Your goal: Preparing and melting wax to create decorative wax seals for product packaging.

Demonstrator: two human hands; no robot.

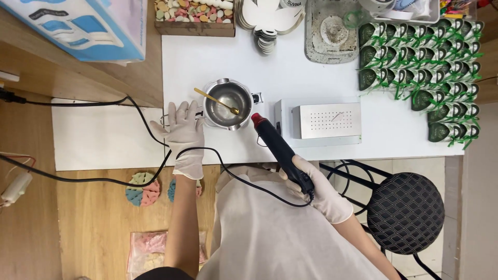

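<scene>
My left hand [181, 132], in a white glove, is spread flat on the white table [311, 67], fingers apart, touching the left side of a small steel pot [227, 103]. A gold spoon [217, 101] rests inside the pot. My right hand [319, 189], also gloved, grips the handle of a black heat gun [280, 150]. Its red nozzle points up toward the pot's right rim. The gun's black cord [104, 179] loops across my left wrist and off to the left.
A silver perforated metal box [327, 120] stands right of the pot. Several green wrapped packets [441, 67] fill the table's right side. A tray of coloured pieces [194, 13] and a grey mould [332, 31] sit at the back. A black stool [404, 212] stands at lower right.
</scene>
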